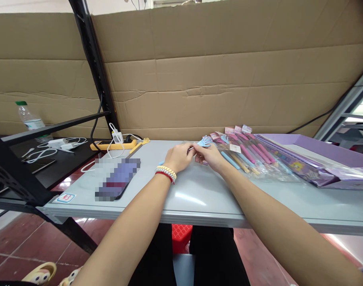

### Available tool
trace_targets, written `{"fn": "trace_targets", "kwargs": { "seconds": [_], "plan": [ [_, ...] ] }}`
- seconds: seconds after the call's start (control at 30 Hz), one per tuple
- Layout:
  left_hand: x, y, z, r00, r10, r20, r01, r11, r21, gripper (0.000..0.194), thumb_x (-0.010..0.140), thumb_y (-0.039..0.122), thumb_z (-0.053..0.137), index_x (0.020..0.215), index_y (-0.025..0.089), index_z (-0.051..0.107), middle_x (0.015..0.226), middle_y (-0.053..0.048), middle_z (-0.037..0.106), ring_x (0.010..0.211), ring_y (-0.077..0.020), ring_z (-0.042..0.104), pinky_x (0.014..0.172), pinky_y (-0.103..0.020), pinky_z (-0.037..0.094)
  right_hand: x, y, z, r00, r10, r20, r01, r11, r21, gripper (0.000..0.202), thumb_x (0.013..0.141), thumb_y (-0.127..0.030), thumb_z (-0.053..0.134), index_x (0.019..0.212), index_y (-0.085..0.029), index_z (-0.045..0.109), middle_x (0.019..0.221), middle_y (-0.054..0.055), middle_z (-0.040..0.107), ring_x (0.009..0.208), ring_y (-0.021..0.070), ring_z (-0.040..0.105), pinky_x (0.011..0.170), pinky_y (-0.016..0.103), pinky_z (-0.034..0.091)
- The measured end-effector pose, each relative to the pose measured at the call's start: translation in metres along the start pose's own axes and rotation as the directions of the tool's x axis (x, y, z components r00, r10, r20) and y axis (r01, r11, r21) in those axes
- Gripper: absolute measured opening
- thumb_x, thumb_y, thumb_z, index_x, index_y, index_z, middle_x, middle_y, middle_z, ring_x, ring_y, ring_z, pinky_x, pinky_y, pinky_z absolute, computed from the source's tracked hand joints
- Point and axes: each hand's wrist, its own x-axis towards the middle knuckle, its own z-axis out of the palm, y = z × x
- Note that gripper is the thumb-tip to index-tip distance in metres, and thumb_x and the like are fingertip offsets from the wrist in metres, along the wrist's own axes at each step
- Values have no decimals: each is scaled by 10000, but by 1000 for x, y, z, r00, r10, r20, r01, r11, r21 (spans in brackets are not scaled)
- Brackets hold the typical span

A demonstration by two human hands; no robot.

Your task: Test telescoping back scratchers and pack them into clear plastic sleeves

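Observation:
Both hands meet above the middle of the grey table. My left hand (179,155), with a braided bracelet and a red cord at the wrist, is closed on a light blue hand-shaped stick (205,141). Its blue end peeks out left of that hand. Fingers of my right hand (210,155) pinch the same stick just below its spread blue fingers. Right of my hands lie several packaged sticks (252,149) with pink, blue and yellow handles in clear bags. A yellow fork-like stick (136,149) rests at the table's back left.
A phone (120,178) lies at the table's left, near a yellow power strip (114,145) with white cables. On the right stands an open purple box (315,180). Behind the table rises a cardboard wall (199,71); a black frame post (95,55) stands at the left.

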Motion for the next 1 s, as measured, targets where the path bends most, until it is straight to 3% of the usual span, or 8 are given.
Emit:
{"fn": "trace_targets", "kwargs": {
  "seconds": [0.27,0.43,0.6,0.77,1.0],
  "plan": [
    [0,-1,2,999,-34,3,34,999,-41,255,888,291,463,1098,197,572,870,-54,701,780,-208,636,662,-284,428,0,3,-1,999,26,29,-28,998,58,396,573,-487,786,648,-139,611,546,6,581,446,102,539,344,187,337],
    [1,0,2,999,-30,26,31,998,-57,242,892,280,459,1094,206,570,877,-54,699,787,-204,636,674,-281,436,2,5,0,1000,-5,10,5,999,42,412,576,-509,779,576,-144,589,459,6,547,381,87,482,333,193,318],
    [3,-2,1,999,-38,21,39,998,-54,259,916,342,440,1076,231,609,888,-51,695,810,-205,630,709,-285,440,6,-4,-10,989,-11,-146,28,993,114,414,592,-496,782,599,-137,578,502,35,595,369,84,490,315,191,332],
    [3,-9,-1,999,-31,32,33,998,-48,272,912,358,436,1059,269,647,863,-33,694,785,-202,622,669,-277,425,9,-16,-31,906,8,-423,102,967,236,376,662,-441,765,645,-152,525,497,-8,566,370,58,478,316,162,329],
    [4,-11,-6,993,-70,93,73,997,-24,272,910,379,435,977,248,664,873,-37,690,799,-191,609,656,-272,405,17,-12,-55,782,-50,-621,232,948,216,403,762,-504,656,658,-201,411,478,-63,474,348,40,408,303,151,314]
  ]
}}
